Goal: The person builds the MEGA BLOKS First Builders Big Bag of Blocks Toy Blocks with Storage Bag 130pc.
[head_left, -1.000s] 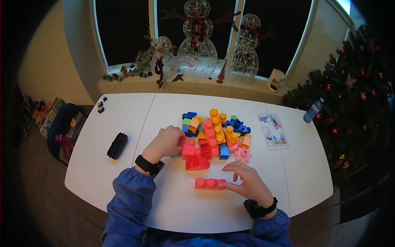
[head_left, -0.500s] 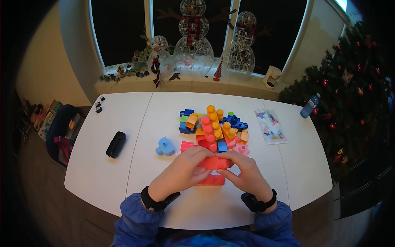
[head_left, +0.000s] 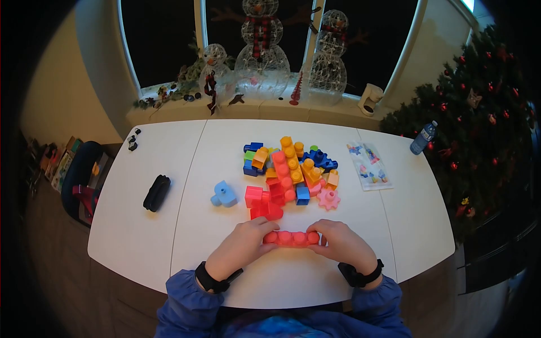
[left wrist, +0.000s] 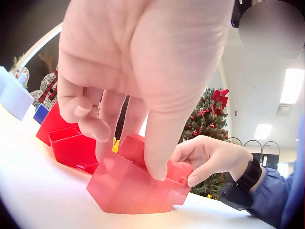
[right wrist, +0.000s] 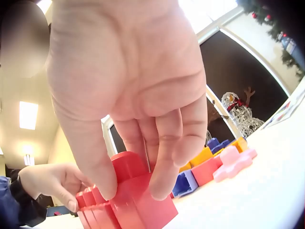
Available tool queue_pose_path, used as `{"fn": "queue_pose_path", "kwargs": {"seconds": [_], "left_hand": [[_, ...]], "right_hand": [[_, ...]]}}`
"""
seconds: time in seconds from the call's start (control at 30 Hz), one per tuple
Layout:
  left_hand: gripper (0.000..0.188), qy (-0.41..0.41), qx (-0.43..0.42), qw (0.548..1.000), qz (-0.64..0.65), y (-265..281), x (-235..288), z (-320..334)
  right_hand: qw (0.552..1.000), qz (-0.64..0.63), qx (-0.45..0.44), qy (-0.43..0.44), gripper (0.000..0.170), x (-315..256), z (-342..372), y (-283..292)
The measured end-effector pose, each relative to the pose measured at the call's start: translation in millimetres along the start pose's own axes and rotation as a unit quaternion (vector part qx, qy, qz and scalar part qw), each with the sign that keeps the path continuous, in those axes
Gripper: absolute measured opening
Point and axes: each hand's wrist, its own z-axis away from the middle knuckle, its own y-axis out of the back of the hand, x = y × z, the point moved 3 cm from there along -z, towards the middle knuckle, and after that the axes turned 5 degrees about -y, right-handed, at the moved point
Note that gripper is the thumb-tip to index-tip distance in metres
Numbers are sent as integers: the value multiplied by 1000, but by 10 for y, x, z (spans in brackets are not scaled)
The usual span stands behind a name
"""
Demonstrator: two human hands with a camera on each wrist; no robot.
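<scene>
A row of red bricks [head_left: 293, 239] lies near the table's front middle, studs up. My left hand [head_left: 241, 247] pinches its left end; in the left wrist view the thumb of the left hand [left wrist: 147, 62] lies on the near face of the red brick [left wrist: 125, 183]. My right hand [head_left: 347, 245] pinches the other end, and in the right wrist view the thumb and a finger of the right hand [right wrist: 133, 71] straddle a red brick [right wrist: 143, 205]. Just beyond are loose red bricks [head_left: 257, 197]. How the row's bricks join underneath cannot be told.
Behind lies a pile of coloured bricks, with a yellow brick [head_left: 293, 163] and a pink gear piece [head_left: 328, 199]. A light blue piece [head_left: 224, 194] and a black case [head_left: 156, 193] are left. A printed bag [head_left: 369, 166] and a bottle [head_left: 423, 138] are right.
Both hands came together with a red brick over the one lying in front, then moved down and apart to the ends of a longer red row. The light blue piece came into view.
</scene>
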Motion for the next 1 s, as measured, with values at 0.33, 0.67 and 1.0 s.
{"fn": "queue_pose_path", "kwargs": {"seconds": [0.33, 0.67, 1.0], "left_hand": [[36, -3, 17, 1000, 9, -80, -15, -49], [27, 17, 56, 998, 25, 125, 45, -101], [19, 31, 156, 985, -71, 436, -210, -186]], "right_hand": [[999, 3, 36, 26, 32, -3, -73, -118], [999, 13, 44, 17, 53, -39, -33, 12], [998, 10, 69, -1, 48, -62, 13, 176]]}}
